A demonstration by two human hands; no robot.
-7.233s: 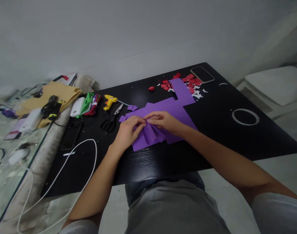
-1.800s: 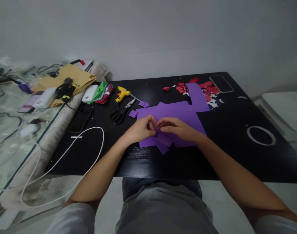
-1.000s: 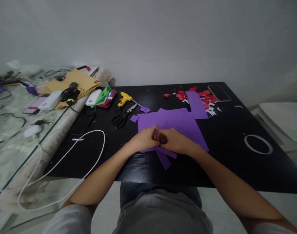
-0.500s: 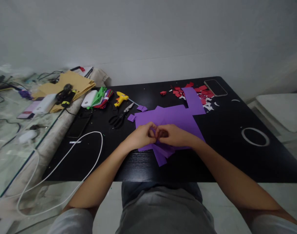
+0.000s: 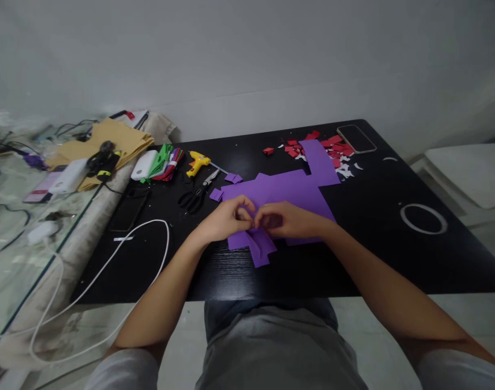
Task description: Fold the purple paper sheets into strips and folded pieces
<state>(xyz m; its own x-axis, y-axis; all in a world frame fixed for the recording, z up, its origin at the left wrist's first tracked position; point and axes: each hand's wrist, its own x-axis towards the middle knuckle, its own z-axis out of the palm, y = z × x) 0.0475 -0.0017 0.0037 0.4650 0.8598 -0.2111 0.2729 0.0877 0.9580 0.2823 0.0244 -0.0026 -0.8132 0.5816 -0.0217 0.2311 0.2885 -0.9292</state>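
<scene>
A folded piece of purple paper stands out below my fingertips near the front of the black table. My left hand is closed in a pinch on its upper part from the left. From the other side my right hand pinches the same piece, fingers curled, close to the left fingertips. The exact grip points are partly hidden by the fingers. Beneath both hands lies a larger purple sheet. Small purple paper scraps lie just beyond its left corner.
Scissors and a yellow glue gun lie to the left. A white cable loops over the left edge. Red paper scraps, a phone and a white ring are on the right.
The folded purple piece has turned and its lower end has shifted slightly left and up. My fingertips have moved a little apart. The whole view has shifted slightly.
</scene>
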